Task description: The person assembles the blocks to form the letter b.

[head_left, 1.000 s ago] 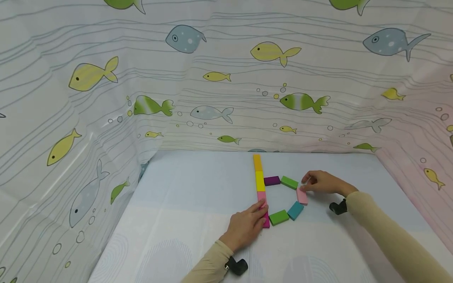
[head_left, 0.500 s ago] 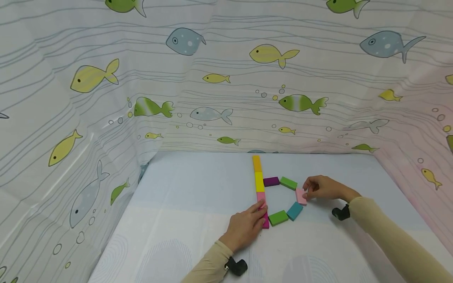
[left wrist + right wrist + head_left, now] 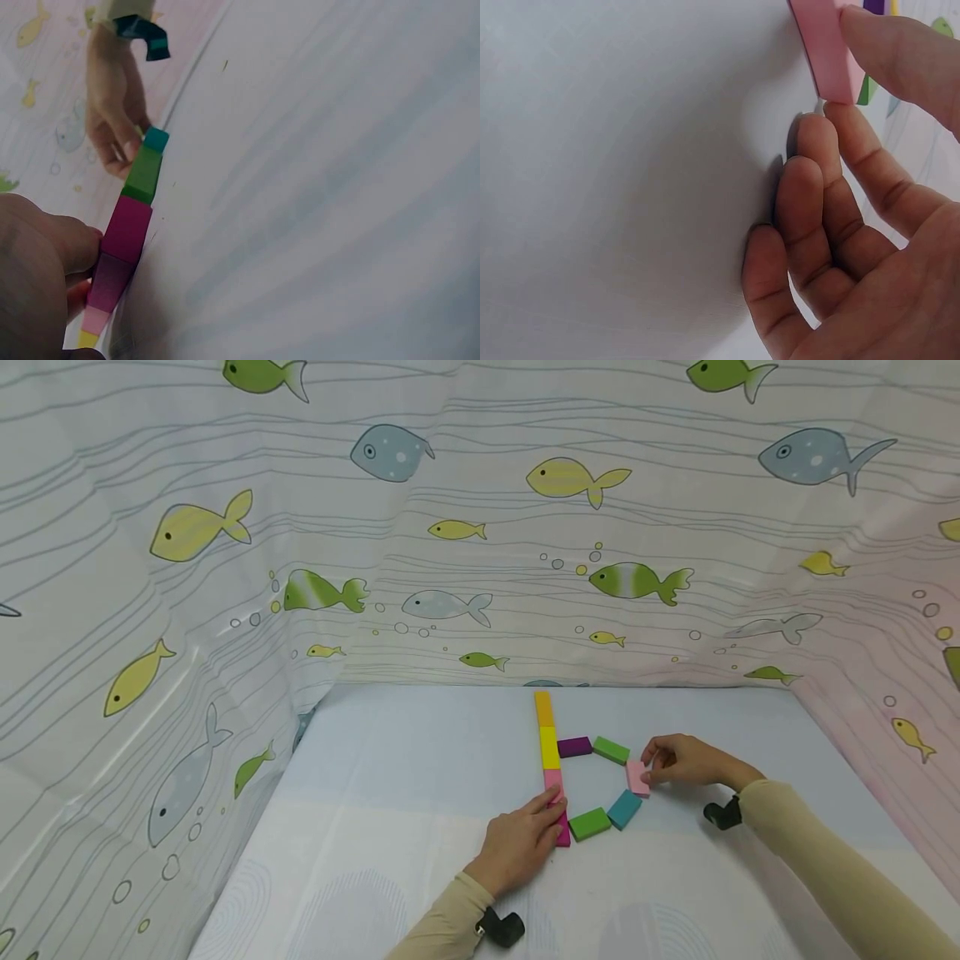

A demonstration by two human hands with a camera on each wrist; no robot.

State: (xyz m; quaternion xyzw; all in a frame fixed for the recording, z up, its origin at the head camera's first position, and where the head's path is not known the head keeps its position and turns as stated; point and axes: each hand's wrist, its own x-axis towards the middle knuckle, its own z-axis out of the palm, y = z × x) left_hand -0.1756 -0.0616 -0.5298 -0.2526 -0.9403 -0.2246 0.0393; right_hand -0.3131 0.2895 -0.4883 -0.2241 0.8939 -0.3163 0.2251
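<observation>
Flat toy blocks form a straight column with a curved row bulging to its right. My left hand [image 3: 517, 847] rests its fingers over the column's near end, on the pink block [image 3: 552, 778] and the magenta block [image 3: 563, 838]. Beyond these lie a yellow block [image 3: 549, 747] and an orange block [image 3: 543, 708]. At the curve's right side, my right hand [image 3: 686, 760] pinches another pink block [image 3: 637, 779]; in the right wrist view the thumb [image 3: 900, 56] lies on its top and the index fingertip is at its end. Its other fingers are loosely bent near the white surface.
A purple block [image 3: 574, 747] and a green block [image 3: 611, 750] make the curve's far side. A teal block [image 3: 625, 810] and another green block [image 3: 590, 824] make the near side. Fish-printed sheeting [image 3: 465, 552] rises behind and beside the white table [image 3: 390, 760].
My right hand has shifted slightly nearer, its thumb and fingertips coming closer together on the right pink block. The left hand stays on the column. The blocks keep their layout.
</observation>
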